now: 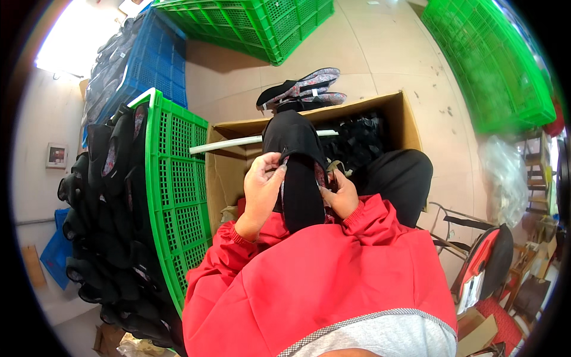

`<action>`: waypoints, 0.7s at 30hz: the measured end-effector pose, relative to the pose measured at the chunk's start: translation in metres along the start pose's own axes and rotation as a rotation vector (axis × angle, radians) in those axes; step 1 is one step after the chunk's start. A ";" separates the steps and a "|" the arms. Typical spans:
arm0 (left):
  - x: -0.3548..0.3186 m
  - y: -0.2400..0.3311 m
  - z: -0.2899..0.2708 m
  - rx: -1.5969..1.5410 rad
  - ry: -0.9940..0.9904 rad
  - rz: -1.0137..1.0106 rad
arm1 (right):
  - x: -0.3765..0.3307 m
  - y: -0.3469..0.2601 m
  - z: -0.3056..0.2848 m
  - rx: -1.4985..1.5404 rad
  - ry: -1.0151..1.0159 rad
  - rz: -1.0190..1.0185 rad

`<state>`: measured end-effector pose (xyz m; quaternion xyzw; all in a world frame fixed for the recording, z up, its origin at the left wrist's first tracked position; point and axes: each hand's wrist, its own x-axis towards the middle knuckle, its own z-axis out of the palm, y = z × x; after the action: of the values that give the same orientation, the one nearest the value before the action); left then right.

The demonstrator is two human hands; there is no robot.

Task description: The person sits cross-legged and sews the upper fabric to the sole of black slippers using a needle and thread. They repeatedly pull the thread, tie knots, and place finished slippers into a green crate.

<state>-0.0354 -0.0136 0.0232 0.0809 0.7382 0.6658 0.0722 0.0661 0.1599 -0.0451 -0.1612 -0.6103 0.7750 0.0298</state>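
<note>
A black cloth shoe (302,196) with a flowered lining lies in front of me, its rounded toe pointing away. My left hand (263,185) pinches the left edge of its opening between thumb and fingers. On the opposite side, my right hand (341,194) grips the other edge, its fingers partly hidden by the shoe. A light-coloured strip or cord (336,166) shows at the fingers of the right hand; what it is I cannot tell. Beyond the shoe, several shoes with flowered lining (304,90) lie in a small pile.
An open cardboard box (410,128) holds black items (360,135), and a white bar (229,144) crosses it. To the left, a green crate (178,178) stands beside many black shoes (107,196). Further crates are blue (156,65) and green (273,35). A metal-framed chair (455,232) stands right.
</note>
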 end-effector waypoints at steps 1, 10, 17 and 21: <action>0.000 -0.007 -0.002 0.012 -0.033 -0.038 | -0.001 -0.004 0.001 0.007 -0.001 0.031; 0.008 -0.004 -0.015 0.252 -0.256 0.049 | 0.003 0.029 -0.005 -0.150 0.049 -0.022; -0.009 0.005 -0.014 0.499 -0.192 0.269 | 0.002 0.023 -0.006 -0.078 0.055 0.176; -0.021 0.008 -0.009 0.612 -0.116 0.422 | 0.006 0.046 -0.013 -0.338 0.077 -0.069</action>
<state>-0.0169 -0.0258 0.0320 0.2867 0.8648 0.4089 -0.0526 0.0712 0.1613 -0.0931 -0.1726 -0.7356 0.6529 0.0523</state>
